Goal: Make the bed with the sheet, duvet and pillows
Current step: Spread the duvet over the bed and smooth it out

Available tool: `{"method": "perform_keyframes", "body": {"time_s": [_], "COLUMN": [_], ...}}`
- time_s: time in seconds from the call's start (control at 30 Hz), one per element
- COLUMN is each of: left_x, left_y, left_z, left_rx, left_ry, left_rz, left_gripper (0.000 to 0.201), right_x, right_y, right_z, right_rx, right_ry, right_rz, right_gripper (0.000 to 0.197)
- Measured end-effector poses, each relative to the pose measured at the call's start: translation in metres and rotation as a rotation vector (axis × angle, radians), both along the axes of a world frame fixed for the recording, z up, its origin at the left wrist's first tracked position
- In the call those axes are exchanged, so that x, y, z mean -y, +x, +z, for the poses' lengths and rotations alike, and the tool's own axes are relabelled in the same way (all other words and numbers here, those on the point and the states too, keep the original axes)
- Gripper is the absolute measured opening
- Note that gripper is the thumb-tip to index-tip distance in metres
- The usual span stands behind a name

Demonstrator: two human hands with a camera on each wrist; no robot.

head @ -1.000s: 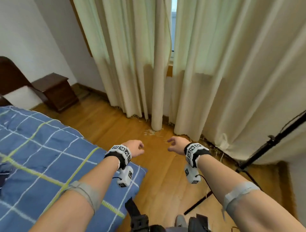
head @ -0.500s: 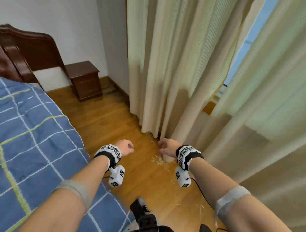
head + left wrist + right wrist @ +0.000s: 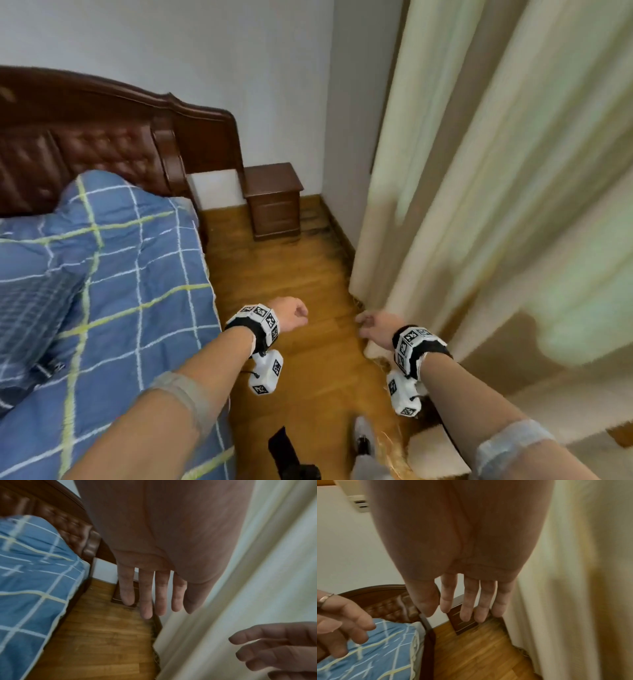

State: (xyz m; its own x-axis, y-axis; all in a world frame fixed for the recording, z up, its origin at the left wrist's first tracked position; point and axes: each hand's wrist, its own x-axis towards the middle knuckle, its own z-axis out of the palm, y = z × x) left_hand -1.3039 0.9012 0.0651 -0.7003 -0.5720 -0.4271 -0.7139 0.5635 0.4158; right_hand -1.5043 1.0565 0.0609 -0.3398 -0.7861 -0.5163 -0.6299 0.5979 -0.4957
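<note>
A blue duvet [image 3: 113, 274] with white and yellow check lines covers the bed on the left, bulging up against the dark padded headboard [image 3: 102, 150]; whether a pillow lies under the bulge is hidden. The duvet [image 3: 34, 574] also fills the left of the left wrist view, and the duvet [image 3: 376, 649] shows at the lower left of the right wrist view. My left hand [image 3: 291, 313] hangs over the wooden floor just right of the bed's edge, fingers [image 3: 145, 599] straight and empty. My right hand [image 3: 371, 325] is beside the curtain, fingers [image 3: 465, 601] relaxed, holding nothing.
A dark wooden nightstand [image 3: 274, 202] stands in the far corner past the headboard. Cream curtains [image 3: 496, 205] hang along the whole right side down to the floor. A strip of wooden floor [image 3: 274, 281] runs between bed and curtains. A black object [image 3: 284, 452] lies by my feet.
The view has swung left from the curtains toward the headboard and nightstand. Both hands stay empty in front of me, over the floor strip beside the bed.
</note>
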Motion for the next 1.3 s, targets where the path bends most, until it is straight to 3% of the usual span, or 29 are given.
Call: {"method": "perform_keyframes", "body": {"time_s": [0.13, 0.37, 0.63, 0.77, 0.87, 1.1, 1.3], "left_x": [0.105, 0.275, 0.425, 0.531, 0.628, 0.832, 0.959], "left_y": [0.013, 0.041, 0.092, 0.092, 0.080, 0.076, 0.138], "left_z": [-0.004, 0.002, -0.018, -0.053, -0.077, -0.049, -0.032], "left_rx": [0.008, 0.041, 0.151, 0.143, 0.140, 0.139, 0.073], "left_ry": [0.000, -0.028, -0.028, 0.029, 0.057, 0.085, 0.064], "left_rz": [0.145, 0.560, 0.890, 0.942, 0.889, 0.830, 0.992], "left_gripper": [0.029, 0.033, 0.034, 0.037, 0.042, 0.044, 0.042], "right_x": [0.146, 0.406, 0.646, 0.752, 0.836, 1.034, 1.195], "right_y": [-0.017, -0.036, 0.022, 0.026, 0.014, -0.003, 0.074], "right_z": [-0.013, -0.013, -0.013, -0.036, -0.047, -0.034, -0.039], "right_rx": [0.030, 0.055, 0.114, 0.072, -0.015, -0.109, -0.099], "right_ry": [-0.041, -0.045, -0.090, -0.054, 0.012, 0.068, 0.041], "right_rz": [0.165, 0.484, 0.794, 0.876, 0.888, 0.730, 0.846], "right_gripper": [0.037, 0.040, 0.035, 0.038, 0.041, 0.043, 0.045]}}
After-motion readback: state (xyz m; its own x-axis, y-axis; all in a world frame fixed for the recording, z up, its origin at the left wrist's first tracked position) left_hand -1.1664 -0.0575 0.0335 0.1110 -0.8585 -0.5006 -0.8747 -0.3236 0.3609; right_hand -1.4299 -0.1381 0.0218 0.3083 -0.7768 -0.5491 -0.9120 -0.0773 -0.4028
